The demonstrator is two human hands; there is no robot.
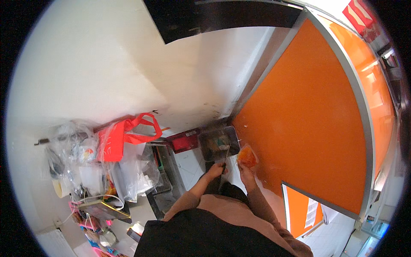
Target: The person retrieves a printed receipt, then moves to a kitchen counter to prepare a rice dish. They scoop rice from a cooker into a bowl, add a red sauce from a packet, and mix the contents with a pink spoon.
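My left hand [214, 171] grips the dark handle of a knife [228, 153], its thin blade pointing up and away from me. Just to the right, my right hand [246, 172] holds an orange item in clear plastic [247, 156]; what exactly it is cannot be made out. Beyond both hands stands a dark bin [205, 157] on the floor, with crumpled waste [218, 141] inside. The blade overlaps the bin's near right part in the picture, and I cannot tell how high above it the blade is.
A large orange panel [308, 112] in a grey frame rises close on the right. A red box [183, 142] stands left of the bin on the tiled floor. On the left are a red tote bag [112, 144], clear plastic bags [70, 157] and a cluttered shelf.
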